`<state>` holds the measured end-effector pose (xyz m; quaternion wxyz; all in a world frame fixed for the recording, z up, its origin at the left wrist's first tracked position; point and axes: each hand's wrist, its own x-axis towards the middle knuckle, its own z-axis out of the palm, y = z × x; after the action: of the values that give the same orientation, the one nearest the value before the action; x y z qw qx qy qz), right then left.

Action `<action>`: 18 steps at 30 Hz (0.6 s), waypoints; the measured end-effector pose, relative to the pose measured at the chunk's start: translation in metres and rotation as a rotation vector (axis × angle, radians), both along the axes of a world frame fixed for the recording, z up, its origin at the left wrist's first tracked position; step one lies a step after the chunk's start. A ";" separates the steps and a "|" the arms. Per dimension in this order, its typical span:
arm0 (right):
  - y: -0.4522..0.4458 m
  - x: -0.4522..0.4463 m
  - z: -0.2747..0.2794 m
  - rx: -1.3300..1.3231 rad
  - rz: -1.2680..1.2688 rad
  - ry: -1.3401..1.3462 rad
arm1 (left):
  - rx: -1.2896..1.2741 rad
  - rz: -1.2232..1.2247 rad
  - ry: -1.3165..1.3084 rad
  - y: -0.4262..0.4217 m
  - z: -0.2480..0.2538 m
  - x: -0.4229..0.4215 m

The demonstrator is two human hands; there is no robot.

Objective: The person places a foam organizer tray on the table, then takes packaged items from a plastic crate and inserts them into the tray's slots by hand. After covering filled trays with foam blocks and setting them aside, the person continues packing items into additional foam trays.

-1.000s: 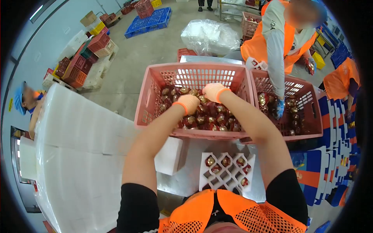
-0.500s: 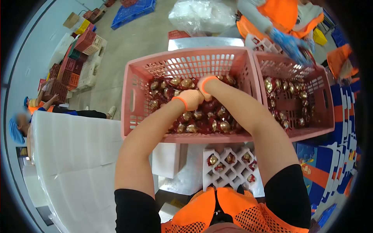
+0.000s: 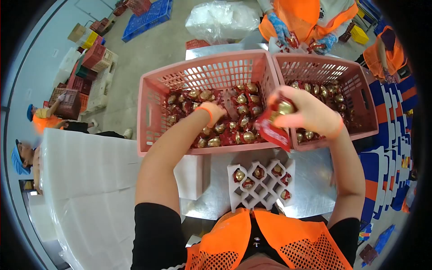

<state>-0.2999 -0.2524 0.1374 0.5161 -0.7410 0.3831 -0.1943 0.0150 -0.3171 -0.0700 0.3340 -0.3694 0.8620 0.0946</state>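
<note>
Right hand (image 3: 311,110) now up out of the pink crate (image 3: 225,150), above its right wall, fingers curled round a red-and-gold packet (image 3: 273,127). Left hand (image 3: 218,112) still low inside, among loose packets (image 3: 243,110); fingertips hidden, grip can't be told.

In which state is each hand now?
Left hand: in the pink crate; grip cannot be told.
Right hand: holding a red-and-gold wrapped piece.

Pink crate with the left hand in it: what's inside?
The pink crate holds many red-and-gold wrapped pieces. The left hand covers some; what lies beneath the top pieces cannot be seen.
</note>
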 end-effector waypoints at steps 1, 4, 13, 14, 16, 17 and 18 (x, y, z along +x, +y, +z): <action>0.016 -0.012 0.003 0.088 -0.091 -0.049 | -0.075 -0.064 -0.001 0.006 -0.013 -0.002; 0.063 -0.045 0.011 0.400 -0.270 -0.228 | -0.210 -0.133 -0.039 0.003 -0.048 -0.014; 0.173 -0.102 -0.084 0.645 -0.435 -0.397 | 0.097 0.447 0.889 0.033 0.105 -0.019; 0.182 -0.101 -0.090 0.674 -0.443 -0.442 | 0.277 0.664 0.889 0.052 0.143 -0.031; 0.200 -0.102 -0.103 0.723 -0.452 -0.476 | 0.605 0.902 1.175 0.096 0.175 -0.039; 0.206 -0.102 -0.111 0.728 -0.445 -0.506 | 0.698 1.019 1.231 0.121 0.191 -0.044; 0.214 -0.103 -0.117 0.741 -0.440 -0.532 | 0.751 0.990 1.342 0.138 0.183 -0.044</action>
<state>-0.4029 -0.0385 0.0207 0.7710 -0.3348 0.4286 -0.3312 -0.0285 -0.1793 0.1125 -0.2175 -0.4314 0.5309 0.6962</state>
